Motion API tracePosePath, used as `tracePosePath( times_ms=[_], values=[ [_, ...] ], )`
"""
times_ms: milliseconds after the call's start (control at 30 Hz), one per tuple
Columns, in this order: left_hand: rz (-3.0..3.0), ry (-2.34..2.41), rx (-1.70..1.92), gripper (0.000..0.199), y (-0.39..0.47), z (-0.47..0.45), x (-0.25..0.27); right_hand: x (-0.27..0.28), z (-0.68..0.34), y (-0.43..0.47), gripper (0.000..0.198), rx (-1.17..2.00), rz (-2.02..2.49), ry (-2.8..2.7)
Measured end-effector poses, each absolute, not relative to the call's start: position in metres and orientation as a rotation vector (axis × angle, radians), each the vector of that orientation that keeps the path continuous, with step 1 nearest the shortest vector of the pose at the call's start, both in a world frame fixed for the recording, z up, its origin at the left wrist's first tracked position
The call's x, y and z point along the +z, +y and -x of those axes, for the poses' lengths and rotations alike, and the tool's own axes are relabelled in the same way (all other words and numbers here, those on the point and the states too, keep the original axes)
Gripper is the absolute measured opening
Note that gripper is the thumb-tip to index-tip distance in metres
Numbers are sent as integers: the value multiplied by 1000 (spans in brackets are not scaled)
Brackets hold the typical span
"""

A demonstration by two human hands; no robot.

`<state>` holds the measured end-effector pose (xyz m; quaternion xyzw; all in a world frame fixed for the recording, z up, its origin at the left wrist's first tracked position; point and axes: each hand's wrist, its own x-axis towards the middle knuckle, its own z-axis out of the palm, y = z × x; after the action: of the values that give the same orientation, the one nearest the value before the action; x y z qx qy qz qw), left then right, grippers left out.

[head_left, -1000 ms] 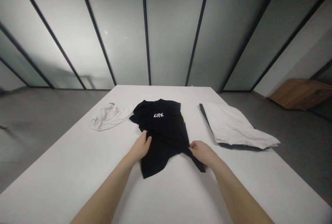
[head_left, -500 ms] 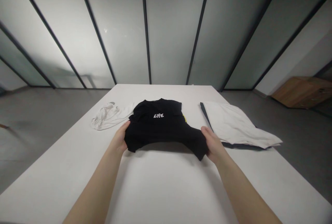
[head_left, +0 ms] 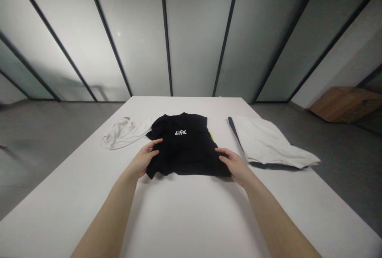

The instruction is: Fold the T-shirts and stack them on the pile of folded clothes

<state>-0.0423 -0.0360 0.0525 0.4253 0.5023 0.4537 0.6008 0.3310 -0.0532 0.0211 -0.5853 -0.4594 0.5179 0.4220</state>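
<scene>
A black T-shirt (head_left: 188, 150) with white lettering on it lies spread on the white table (head_left: 185, 218), its hem toward me and its collar at the far side. My left hand (head_left: 145, 157) is over the shirt's left edge, thumb and fingers apart, holding nothing. Over the lower right part of the shirt is my right hand (head_left: 234, 164), its fingers also apart and nothing gripped. Whether the fingertips touch the fabric I cannot tell. A bit of yellow shows at the shirt's right side.
Left of the shirt lies a crumpled white cloth (head_left: 121, 132), reaching up to its sleeve. To the right, a folded white garment (head_left: 265, 140) rests on something dark navy. Frosted glass panels (head_left: 197, 31) stand behind the table; a wooden box (head_left: 343, 104) is at the far right.
Both hands have let go of the shirt's lower corners and moved inward over it. The lifted hem has dropped and now lies flat on the table.
</scene>
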Motion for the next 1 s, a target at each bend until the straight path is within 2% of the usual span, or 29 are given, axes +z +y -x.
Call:
tracePosePath(
  times_ms=[133,200,267,400,533,667,767,867,933,1000],
  values=[
    [-803,1084,1192,51,-37,58,64,40,-350,-54,44,1267,1454,-959],
    [-679,1011,1303,42,-37,68,68,49,-362,-55,36,1294,1340,-837],
    [-600,933,1360,51,-38,76,68,55,-372,-54,26,1244,1189,-788],
    [-601,722,1359,75,-39,94,56,50,-375,-48,24,1068,1037,-678],
    [-674,415,1330,75,-42,112,42,36,-358,-44,28,966,1126,-748],
    [-738,306,1431,67,-43,113,46,26,-337,-47,36,917,1364,-1168],
    [-853,552,1456,61,-34,96,53,17,-324,-54,36,832,1402,-1629],
    [-1252,1135,1361,49,-24,65,45,7,-314,-61,45,711,1383,-2042],
    [-1683,1473,1112,42,-23,45,34,1,-312,-64,51,640,1459,-2222],
    [-2052,1623,785,44,-29,29,25,1,-314,-66,52,585,1565,-2311]
  ],
)
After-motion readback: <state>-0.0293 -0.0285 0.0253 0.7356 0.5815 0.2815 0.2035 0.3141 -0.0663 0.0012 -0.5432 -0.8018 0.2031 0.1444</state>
